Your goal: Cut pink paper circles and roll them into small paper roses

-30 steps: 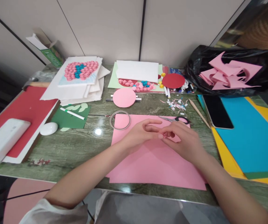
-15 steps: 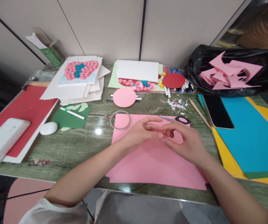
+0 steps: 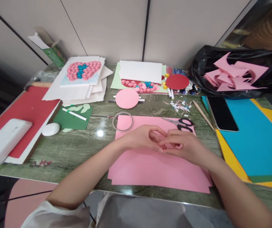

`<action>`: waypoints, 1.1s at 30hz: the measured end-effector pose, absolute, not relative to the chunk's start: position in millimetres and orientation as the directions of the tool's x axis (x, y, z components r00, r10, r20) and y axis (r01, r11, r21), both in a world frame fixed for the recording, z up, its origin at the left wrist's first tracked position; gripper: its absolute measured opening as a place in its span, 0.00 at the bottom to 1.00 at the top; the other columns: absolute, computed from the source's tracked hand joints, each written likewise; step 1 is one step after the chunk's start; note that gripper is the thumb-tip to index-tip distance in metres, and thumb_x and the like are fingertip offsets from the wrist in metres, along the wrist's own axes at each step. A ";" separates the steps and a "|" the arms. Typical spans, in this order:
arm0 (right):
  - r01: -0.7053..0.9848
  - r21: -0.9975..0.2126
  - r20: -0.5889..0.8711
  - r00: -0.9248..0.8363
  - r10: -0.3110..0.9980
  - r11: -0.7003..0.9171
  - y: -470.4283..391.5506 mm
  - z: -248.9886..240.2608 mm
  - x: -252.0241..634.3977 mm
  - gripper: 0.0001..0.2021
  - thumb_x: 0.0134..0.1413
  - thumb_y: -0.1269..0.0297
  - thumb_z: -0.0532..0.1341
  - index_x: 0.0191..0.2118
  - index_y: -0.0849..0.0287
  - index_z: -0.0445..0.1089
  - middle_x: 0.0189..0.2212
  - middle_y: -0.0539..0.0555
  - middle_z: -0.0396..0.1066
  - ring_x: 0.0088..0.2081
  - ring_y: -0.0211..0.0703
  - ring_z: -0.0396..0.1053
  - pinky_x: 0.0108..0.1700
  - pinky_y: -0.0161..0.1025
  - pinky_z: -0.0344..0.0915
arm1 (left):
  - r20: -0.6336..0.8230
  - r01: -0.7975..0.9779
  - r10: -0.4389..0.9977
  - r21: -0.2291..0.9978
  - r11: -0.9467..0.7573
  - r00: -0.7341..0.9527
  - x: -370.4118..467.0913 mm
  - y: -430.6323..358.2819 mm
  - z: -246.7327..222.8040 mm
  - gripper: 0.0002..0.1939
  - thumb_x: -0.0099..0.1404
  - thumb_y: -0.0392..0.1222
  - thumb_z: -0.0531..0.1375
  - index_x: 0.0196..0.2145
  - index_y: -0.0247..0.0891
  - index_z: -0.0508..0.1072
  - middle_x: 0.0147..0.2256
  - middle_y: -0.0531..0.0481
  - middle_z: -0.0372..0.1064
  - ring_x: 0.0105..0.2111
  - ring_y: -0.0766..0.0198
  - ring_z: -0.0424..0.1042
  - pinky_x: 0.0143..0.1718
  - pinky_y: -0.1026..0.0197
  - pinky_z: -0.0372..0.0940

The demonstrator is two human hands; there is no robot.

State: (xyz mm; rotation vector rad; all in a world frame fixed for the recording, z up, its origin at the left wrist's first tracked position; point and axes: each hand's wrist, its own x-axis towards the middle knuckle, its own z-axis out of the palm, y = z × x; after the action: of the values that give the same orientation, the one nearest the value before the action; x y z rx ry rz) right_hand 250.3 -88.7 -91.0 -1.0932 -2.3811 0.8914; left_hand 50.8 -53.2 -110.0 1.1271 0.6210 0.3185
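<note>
My left hand and my right hand meet above a large pink sheet. Between their fingertips is a small pink paper piece, mostly hidden by the fingers. Both hands pinch it. Black-handled scissors lie just behind my right hand at the sheet's back edge. A roll of clear tape rests on the sheet's back left corner. Behind the tape, a pink paper circle lies across some pens.
Rolled paper flowers and a red circle sit at the back. A black bag holds pink scraps. At right are a pencil, phone and blue sheet; at left, a white mouse.
Both hands have moved slightly down and toward me, with the small pink piece between the fingertips. More of the scissors' handles now shows.
</note>
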 end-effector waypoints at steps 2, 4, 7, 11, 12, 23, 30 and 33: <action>0.556 -0.663 0.052 -0.635 0.771 0.502 -88.3 -91.5 249.7 0.05 0.54 0.66 0.62 0.35 0.54 0.76 0.24 0.49 0.66 0.28 0.36 0.63 0.28 0.32 0.57 | -0.288 0.092 0.573 0.934 0.345 0.767 51.0 -53.5 -109.7 0.23 0.46 0.31 0.68 0.42 0.36 0.71 0.31 0.50 0.74 0.32 0.66 0.73 0.37 0.62 0.66; 0.584 -0.640 0.059 -0.611 0.790 0.500 -87.8 -91.2 249.6 0.05 0.55 0.65 0.61 0.35 0.54 0.75 0.25 0.49 0.68 0.28 0.36 0.63 0.29 0.32 0.57 | -0.278 0.058 0.600 0.931 0.360 0.750 51.9 -53.5 -110.2 0.23 0.48 0.31 0.67 0.43 0.36 0.70 0.33 0.48 0.75 0.34 0.65 0.73 0.39 0.60 0.66; 0.645 -0.583 0.121 -0.532 0.838 0.494 -87.7 -90.5 249.7 0.04 0.56 0.65 0.60 0.35 0.52 0.72 0.26 0.48 0.67 0.27 0.36 0.62 0.28 0.33 0.56 | -0.307 -0.039 0.637 0.883 0.468 0.708 54.6 -53.8 -111.7 0.23 0.49 0.32 0.67 0.44 0.37 0.70 0.34 0.47 0.75 0.35 0.65 0.74 0.43 0.57 0.64; 0.676 -0.453 0.310 -0.492 0.813 0.582 -88.7 -95.8 249.4 0.02 0.56 0.65 0.60 0.35 0.53 0.70 0.24 0.47 0.63 0.26 0.37 0.62 0.28 0.34 0.56 | -0.336 -0.182 0.690 0.807 0.562 0.641 60.7 -57.8 -111.9 0.22 0.48 0.31 0.68 0.42 0.36 0.71 0.31 0.49 0.75 0.34 0.65 0.74 0.45 0.56 0.62; 0.684 -0.408 0.351 -0.495 0.795 0.605 -88.9 -98.6 249.4 0.02 0.56 0.64 0.60 0.35 0.54 0.69 0.24 0.48 0.63 0.27 0.37 0.63 0.29 0.35 0.57 | -0.327 -0.223 0.711 0.797 0.562 0.623 62.6 -59.3 -111.9 0.21 0.47 0.32 0.68 0.41 0.36 0.71 0.30 0.49 0.75 0.34 0.65 0.74 0.46 0.56 0.62; 0.650 -0.552 0.293 -0.434 0.852 0.522 -90.1 -92.0 244.8 0.01 0.54 0.67 0.60 0.33 0.53 0.67 0.23 0.47 0.63 0.28 0.37 0.63 0.31 0.35 0.59 | -0.309 -0.297 0.729 0.764 0.573 0.612 64.5 -60.3 -111.5 0.23 0.47 0.31 0.68 0.42 0.37 0.70 0.28 0.51 0.75 0.33 0.65 0.74 0.45 0.56 0.62; 0.550 -0.653 0.180 -0.554 0.813 0.520 -90.0 -89.3 248.2 0.04 0.53 0.66 0.62 0.36 0.53 0.72 0.29 0.50 0.70 0.32 0.38 0.66 0.33 0.35 0.62 | -0.218 -0.110 0.593 0.878 0.466 0.775 56.1 -55.0 -110.6 0.27 0.49 0.31 0.66 0.47 0.37 0.68 0.33 0.47 0.74 0.35 0.64 0.73 0.42 0.57 0.65; 0.555 -0.643 0.112 -0.613 0.782 0.527 -89.4 -92.1 247.8 0.04 0.53 0.67 0.62 0.35 0.53 0.73 0.30 0.50 0.72 0.32 0.38 0.68 0.33 0.34 0.62 | -0.254 0.034 0.587 0.933 0.359 0.769 53.5 -54.7 -111.0 0.24 0.48 0.32 0.66 0.45 0.37 0.69 0.31 0.48 0.74 0.32 0.66 0.72 0.36 0.61 0.65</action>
State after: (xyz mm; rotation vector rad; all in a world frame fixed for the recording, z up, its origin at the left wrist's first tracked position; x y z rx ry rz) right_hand 247.8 -89.4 -92.1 -1.0999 -2.3814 0.8018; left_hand 53.5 -54.7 -111.0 1.1638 0.6266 0.3883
